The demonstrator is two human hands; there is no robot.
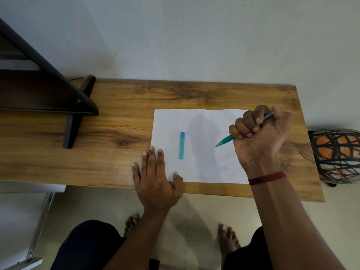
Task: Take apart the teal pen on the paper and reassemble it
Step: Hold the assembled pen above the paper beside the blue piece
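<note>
Gripping one teal pen in a closed fist, the right hand hovers at three o'clock over one paper; the left hand lies flat, empty, on the counter beside one teal cap.

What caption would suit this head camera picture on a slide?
Right hand grips the teal pen in a fist, tip down, while the left hand steadies the paper beside a teal cap.

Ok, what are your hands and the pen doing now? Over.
Right hand fisted around teal pen, tip over paper. Left hand flat, pinning paper's corner. Teal cap lies loose on paper. Nothing blocking.
</note>
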